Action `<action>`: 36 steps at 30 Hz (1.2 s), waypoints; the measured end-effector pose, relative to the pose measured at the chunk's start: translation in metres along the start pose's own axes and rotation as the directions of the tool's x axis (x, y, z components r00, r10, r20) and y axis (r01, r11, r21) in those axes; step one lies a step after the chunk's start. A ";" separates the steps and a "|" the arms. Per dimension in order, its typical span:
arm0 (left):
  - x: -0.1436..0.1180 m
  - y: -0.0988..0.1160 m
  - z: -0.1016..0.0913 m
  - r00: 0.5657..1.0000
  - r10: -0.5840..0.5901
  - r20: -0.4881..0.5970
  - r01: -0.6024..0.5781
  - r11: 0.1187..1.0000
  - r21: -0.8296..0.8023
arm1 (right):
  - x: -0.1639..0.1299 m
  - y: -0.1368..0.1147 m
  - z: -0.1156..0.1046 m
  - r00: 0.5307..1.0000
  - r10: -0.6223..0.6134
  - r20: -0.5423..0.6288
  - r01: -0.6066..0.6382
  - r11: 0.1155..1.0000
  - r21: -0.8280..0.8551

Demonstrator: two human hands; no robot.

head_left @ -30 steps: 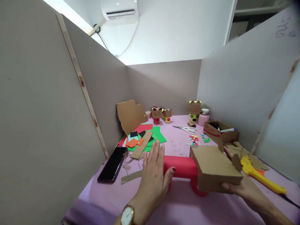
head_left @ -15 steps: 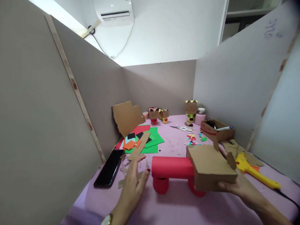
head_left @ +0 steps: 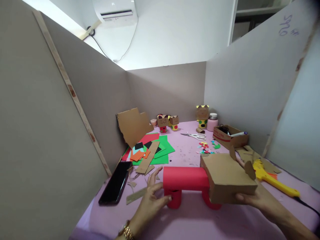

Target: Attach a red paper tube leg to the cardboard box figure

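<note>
A craft animal stands on the pink table (head_left: 190, 223): a red paper tube body (head_left: 185, 177) on short red tube legs (head_left: 173, 199), with a brown cardboard box head (head_left: 226, 178) that has two small ears. My left hand (head_left: 150, 196) grips the tube's left end and the left leg, thumb on the leg. My right hand (head_left: 252, 196) holds the cardboard head from below and from the right side.
A black phone (head_left: 115, 182) lies at the left by cardboard strips. Coloured paper sheets (head_left: 155, 150) and a cardboard piece (head_left: 132, 125) sit behind. Scissors (head_left: 195, 135), small cardboard figures (head_left: 162, 122), a pink jar (head_left: 212, 122), a box (head_left: 230, 139) and a yellow glue gun (head_left: 272, 180) lie around. Grey partitions enclose the table.
My left hand lifted off the top of the red tube, swung out to the left, then came back and took hold of the tube's left end and leg. The right hand stayed on the head.
</note>
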State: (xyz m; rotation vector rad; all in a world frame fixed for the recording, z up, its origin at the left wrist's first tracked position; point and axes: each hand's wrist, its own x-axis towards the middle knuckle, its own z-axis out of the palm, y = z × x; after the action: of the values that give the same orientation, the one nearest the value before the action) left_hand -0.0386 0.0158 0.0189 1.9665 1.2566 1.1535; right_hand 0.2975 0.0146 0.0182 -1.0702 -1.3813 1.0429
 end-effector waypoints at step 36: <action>-0.041 -0.018 0.000 0.878 -0.405 -0.254 0.292 0.876 -0.385 | 0.016 0.022 -0.002 0.998 0.017 -0.052 -0.007 0.984 0.176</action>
State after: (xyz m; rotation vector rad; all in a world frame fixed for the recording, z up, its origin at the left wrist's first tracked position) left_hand -0.0553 -0.0138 -0.0103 1.2619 1.4021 1.4277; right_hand 0.2997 0.0354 0.0003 -0.9707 -1.2175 1.1151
